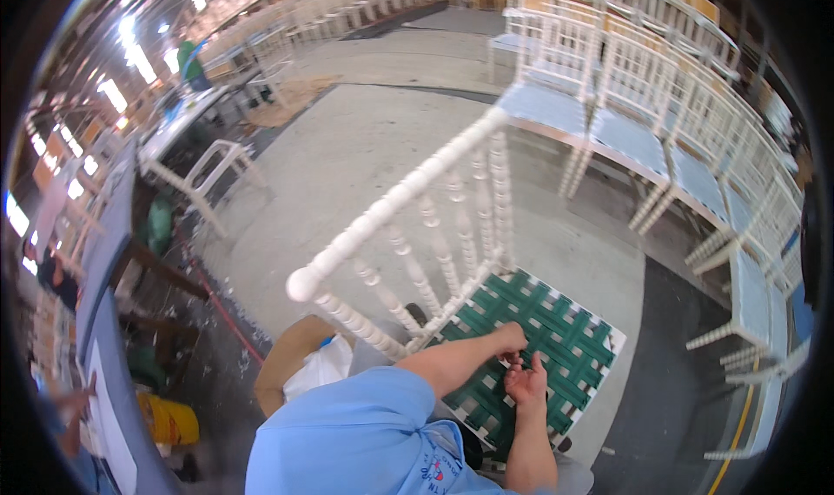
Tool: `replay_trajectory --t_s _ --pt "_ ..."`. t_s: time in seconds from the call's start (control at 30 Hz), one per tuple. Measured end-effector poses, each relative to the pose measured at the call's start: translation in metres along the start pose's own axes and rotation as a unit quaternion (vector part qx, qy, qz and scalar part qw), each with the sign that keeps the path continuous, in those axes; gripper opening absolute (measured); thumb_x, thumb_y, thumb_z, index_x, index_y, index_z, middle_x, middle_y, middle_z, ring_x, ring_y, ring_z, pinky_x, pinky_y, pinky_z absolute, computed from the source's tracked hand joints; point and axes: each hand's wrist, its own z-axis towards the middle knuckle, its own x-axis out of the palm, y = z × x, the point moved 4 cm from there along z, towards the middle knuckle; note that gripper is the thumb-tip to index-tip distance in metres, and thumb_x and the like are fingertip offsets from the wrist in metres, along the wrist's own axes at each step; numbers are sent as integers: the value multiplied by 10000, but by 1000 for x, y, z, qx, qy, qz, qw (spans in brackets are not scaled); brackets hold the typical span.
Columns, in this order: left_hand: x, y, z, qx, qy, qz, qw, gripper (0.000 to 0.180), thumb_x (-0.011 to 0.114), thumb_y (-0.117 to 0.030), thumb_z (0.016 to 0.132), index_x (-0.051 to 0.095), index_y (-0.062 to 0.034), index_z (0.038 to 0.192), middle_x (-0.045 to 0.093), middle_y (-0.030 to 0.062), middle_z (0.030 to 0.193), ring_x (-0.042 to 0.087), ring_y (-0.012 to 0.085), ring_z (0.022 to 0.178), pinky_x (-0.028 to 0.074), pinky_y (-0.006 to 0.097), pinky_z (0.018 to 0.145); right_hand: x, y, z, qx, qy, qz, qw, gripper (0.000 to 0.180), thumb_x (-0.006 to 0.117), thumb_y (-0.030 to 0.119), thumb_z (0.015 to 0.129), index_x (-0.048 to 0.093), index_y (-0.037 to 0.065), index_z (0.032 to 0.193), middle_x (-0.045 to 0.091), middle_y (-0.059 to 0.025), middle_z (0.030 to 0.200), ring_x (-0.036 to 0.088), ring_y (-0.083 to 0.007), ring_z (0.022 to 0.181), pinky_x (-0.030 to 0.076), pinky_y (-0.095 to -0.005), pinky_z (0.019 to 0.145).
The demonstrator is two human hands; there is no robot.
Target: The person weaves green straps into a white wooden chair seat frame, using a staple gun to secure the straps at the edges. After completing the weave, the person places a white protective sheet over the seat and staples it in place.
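In front of me stands a white chair with a turned-spindle back (408, 186) and a seat of woven green webbing (556, 308). Over the middle of the seat, my left hand (510, 338) is closed, its fingers curled down toward the strips. Just beside it, my right hand (526, 384) is turned palm up with its fingers curled in and its thumb raised. The fingertips of both hands come close together. Anything between them is too small or hidden to make out.
Beside the chair, an open cardboard box (282, 365) holds a white plastic bag (321, 365). White chairs with pale blue seats (625, 139) line the right side. On the left are a cloth-covered bench (109, 391), a yellow bucket (174, 421) and a white frame (213, 169). Other people work there.
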Motion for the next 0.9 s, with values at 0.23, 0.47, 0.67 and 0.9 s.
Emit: replay_trajectory --t_s 0.23,0.47,0.67,0.9 --pt "2 6 -35 82 -108 -10 991 306 555 -195 974 757 21 893 736 187 739 739 299 632 609 417 564 -1 -42 -79 -236 -217 -641 697 442 732 250 951 563 33 1297 670 -129 856 683 -299 761 553 -433 719" --pt "-40 -59 -47 277 -315 114 901 243 581 -145 905 757 18 871 737 242 928 743 361 880 592 475 815 9 -38 -150 0 -31 -996 89 333 702 278 922 693 19 1131 744 -183 945 719 -372 893 555 -443 816" --pt "-113 -102 -91 308 -121 -258 908 308 565 -236 1002 638 -24 792 593 72 655 557 201 412 479 329 402 31 -35 -202 73 50 -984 154 504 661 490 930 761 -4 933 724 -256 865 715 -411 902 551 -477 798" --pt "-42 -72 -166 355 198 -115 906 189 576 -223 1005 597 -67 900 488 17 593 533 150 456 492 352 422 103 23 -205 -347 -1 -808 476 308 685 38 847 685 16 1154 684 -121 1066 671 -285 922 527 -365 839"
